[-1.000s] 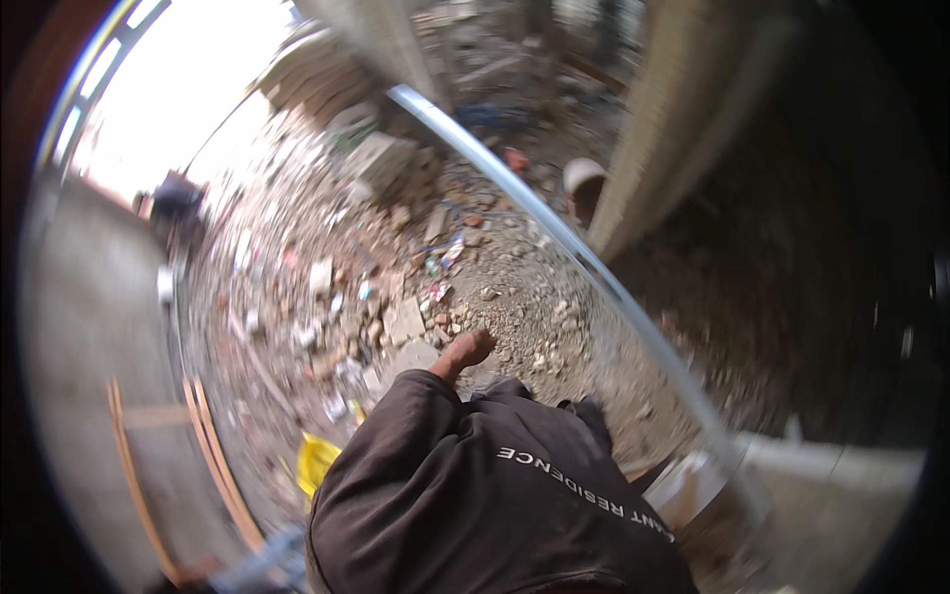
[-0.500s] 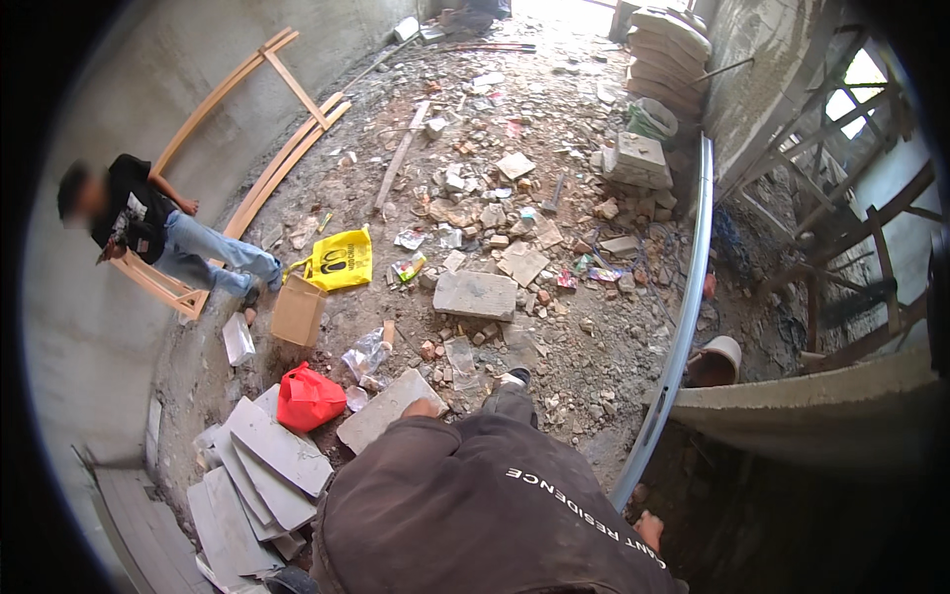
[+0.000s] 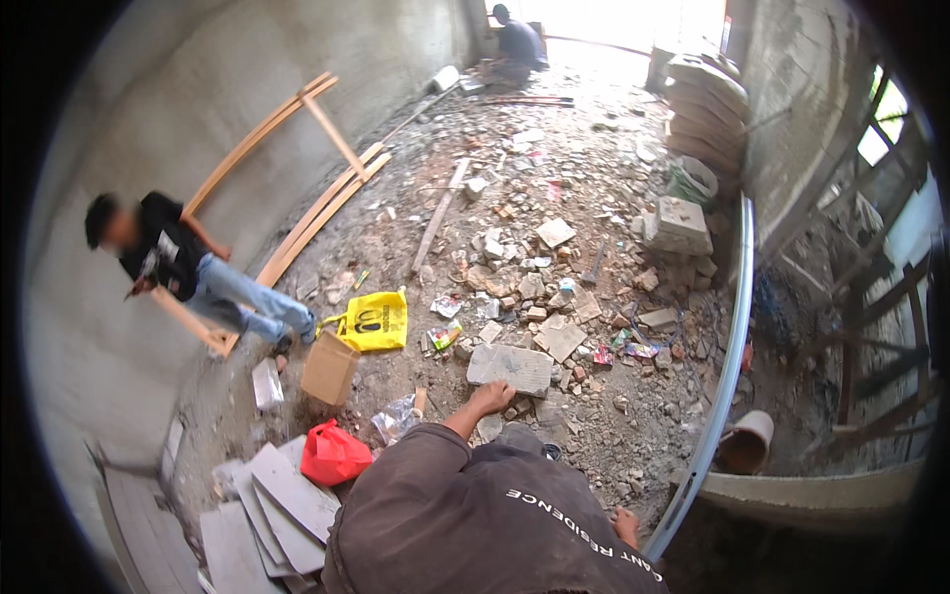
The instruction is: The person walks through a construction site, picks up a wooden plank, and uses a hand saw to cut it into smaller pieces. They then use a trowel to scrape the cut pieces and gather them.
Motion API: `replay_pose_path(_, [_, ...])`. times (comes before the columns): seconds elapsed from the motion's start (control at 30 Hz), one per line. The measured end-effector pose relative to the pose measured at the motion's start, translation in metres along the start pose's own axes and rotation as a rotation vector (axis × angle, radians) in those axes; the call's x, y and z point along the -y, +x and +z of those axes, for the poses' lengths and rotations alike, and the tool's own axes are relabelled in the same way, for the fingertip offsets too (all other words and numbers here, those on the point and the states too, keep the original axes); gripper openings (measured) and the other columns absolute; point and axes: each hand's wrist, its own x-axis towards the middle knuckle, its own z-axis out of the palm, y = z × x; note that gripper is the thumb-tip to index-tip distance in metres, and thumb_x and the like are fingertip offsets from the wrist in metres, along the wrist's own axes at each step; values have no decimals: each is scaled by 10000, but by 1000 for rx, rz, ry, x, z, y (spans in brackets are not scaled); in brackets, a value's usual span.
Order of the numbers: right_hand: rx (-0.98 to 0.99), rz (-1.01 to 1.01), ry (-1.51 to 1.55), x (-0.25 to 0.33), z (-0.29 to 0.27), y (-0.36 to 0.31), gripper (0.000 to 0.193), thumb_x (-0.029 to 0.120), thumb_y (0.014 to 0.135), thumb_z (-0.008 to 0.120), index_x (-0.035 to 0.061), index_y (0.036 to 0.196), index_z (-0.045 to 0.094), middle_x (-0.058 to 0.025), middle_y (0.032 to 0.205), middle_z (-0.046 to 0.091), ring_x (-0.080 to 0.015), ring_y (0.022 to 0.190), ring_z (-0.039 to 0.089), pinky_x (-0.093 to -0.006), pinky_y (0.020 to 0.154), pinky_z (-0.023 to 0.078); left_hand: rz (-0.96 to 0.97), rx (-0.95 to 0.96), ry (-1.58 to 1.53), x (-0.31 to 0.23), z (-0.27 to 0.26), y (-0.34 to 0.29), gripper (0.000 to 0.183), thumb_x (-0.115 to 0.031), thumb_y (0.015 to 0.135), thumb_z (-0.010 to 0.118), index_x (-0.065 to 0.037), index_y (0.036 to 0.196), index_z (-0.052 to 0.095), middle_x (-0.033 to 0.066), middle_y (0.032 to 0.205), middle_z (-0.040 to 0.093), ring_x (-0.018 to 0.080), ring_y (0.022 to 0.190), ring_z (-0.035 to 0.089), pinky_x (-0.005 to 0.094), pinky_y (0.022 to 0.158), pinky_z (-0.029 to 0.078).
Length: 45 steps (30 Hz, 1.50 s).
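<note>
My left hand [image 3: 491, 398] reaches forward from a dark brown sleeve and lies on the near edge of a flat grey concrete slab [image 3: 511, 368] on the rubble floor. Whether its fingers grip the slab is unclear. My right hand [image 3: 625, 525] hangs low at the right beside a long curved metal rail [image 3: 727, 366]; it looks small and its fingers cannot be made out. Broken tiles and stone pieces [image 3: 559, 337] lie around the slab.
A person in a black shirt and jeans [image 3: 188, 272] stands left by leaning wooden frames [image 3: 307, 213]. Near me are a cardboard box [image 3: 330, 368], yellow bag [image 3: 376, 322], red bag [image 3: 334, 453] and stacked grey tiles [image 3: 272, 500]. Another person [image 3: 515, 45] crouches far back. A white bucket [image 3: 747, 441] sits right.
The view has swung and steadied over the rubble floor. My left hand has stretched out onto the grey slab. The person in jeans now appears further from me on the left.
</note>
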Motion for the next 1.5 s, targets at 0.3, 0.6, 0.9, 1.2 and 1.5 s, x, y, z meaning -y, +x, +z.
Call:
replay_pose_path(0.3, [-493, 9, -57, -43, 11, -66, 348, 381, 857, 525, 42, 883, 600, -103, 662, 579, -206, 582, 548, -366, 596, 444, 468, 494, 437, 30, 24, 119, 448, -379, 891, 456, 56, 855, 557, 284, 796, 597, 396, 808, 600, 441, 683, 464])
replay_pose_path(0.6, [-633, 431, 234, -209, 162, -240, 377, 366, 854, 510, 20, 932, 637, -208, 927, 631, -361, 862, 612, -415, 754, 477, 515, 1135, 487, -90, 116, 160, 246, -219, 877, 527, 20, 930, 553, 105, 817, 579, 182, 715, 609, 314, 559, 554])
replay_pose_path(0.9, [-665, 444, 80, -245, 293, -261, 202, 213, 752, 547, 44, 822, 631, -220, 767, 607, -377, 769, 632, -470, 669, 505, 760, 1013, 453, -272, 241, 87, 276, -269, 878, 556, 1, 931, 550, 104, 830, 584, 198, 712, 609, 293, 516, 537])
replay_pose_path(1.2, [-1137, 682, 1118, -213, 171, -331, 458, 433, 811, 541, 4, 941, 636, -230, 912, 634, -370, 904, 608, -428, 794, 466, 1222, 1520, 945, -232, 302, -106, 284, -270, 898, 521, 1, 948, 588, 126, 879, 630, 208, 746, 617, 345, 686, 489])
replay_pose_path(1.5, [-1082, 949, 1516, -162, 295, -279, 561, 464, 795, 555, -46, 1019, 628, -258, 1011, 618, -372, 999, 582, -406, 874, 440, 1406, 1384, 1592, -251, 373, -108, 397, -401, 860, 516, -18, 919, 600, 216, 868, 637, 370, 856, 613, 425, 736, 464])
